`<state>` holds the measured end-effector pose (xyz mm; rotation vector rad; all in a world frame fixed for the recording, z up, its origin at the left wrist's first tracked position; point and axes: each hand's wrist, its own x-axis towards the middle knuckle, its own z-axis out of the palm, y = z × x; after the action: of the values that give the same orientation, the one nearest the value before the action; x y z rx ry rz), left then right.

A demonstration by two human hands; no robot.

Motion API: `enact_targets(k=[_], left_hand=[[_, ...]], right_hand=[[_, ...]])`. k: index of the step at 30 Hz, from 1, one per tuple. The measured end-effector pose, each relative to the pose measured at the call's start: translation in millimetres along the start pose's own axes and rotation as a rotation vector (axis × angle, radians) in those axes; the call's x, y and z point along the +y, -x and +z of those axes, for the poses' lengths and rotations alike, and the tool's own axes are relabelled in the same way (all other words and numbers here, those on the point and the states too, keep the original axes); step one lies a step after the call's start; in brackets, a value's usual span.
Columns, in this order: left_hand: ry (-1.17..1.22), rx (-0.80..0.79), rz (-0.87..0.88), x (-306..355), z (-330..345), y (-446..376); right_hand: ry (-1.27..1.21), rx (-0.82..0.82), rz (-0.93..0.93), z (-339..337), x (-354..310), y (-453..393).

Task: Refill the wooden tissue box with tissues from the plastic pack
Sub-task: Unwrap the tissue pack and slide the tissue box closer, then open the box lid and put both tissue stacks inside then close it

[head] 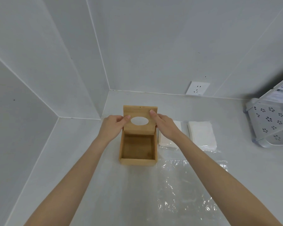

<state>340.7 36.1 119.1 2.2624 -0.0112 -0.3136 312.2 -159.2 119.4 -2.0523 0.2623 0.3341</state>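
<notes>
A white counter [82,185] is filling the view, tucked into a corner of pale tiled walls, and a white wall socket [197,88] is sitting low on the back wall. Off to the right a perforated white basket [271,123] is leaning on the counter with a printed card [279,93] sticking up behind it. A sheet of clear plastic wrap [189,185] is lying flat and crinkled on the counter near the person, just right of the wooden box [138,148].

The box is standing in the middle of the counter, its inside bare wood and nothing in it. Its lid [140,121], the one with the oval hole, is being held up on edge at the far end of the box. The left hand [112,126] is gripping the lid's left edge, thumb curled onto the face beside the hole. The right hand [165,126] is pinching the lid's right edge, thumb on the upper corner.

Two white stacks are lying right of the box: one tissue stack [167,141] just beside it, partly under the right hand, and a second tissue stack [202,133] further right.
</notes>
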Motion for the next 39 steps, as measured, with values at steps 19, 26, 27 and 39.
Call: enact_targets(k=[19,26,27,39], left_hand=[[-0.273,-0.135,0.548,9,138,132],[-0.447,-0.450,0.531,-35,182,153],[-0.429,-0.454,0.516,-39,183,154],[-0.481,-0.412,0.528,-38,188,155]], right_hand=[[0.187,0.123,-0.049,-22,137,142],[0.443,0.002,-0.145,-5,196,173],[0.464,-0.025,-0.141,-3,199,175],[0.399,0.081,-0.149,8,208,178]])
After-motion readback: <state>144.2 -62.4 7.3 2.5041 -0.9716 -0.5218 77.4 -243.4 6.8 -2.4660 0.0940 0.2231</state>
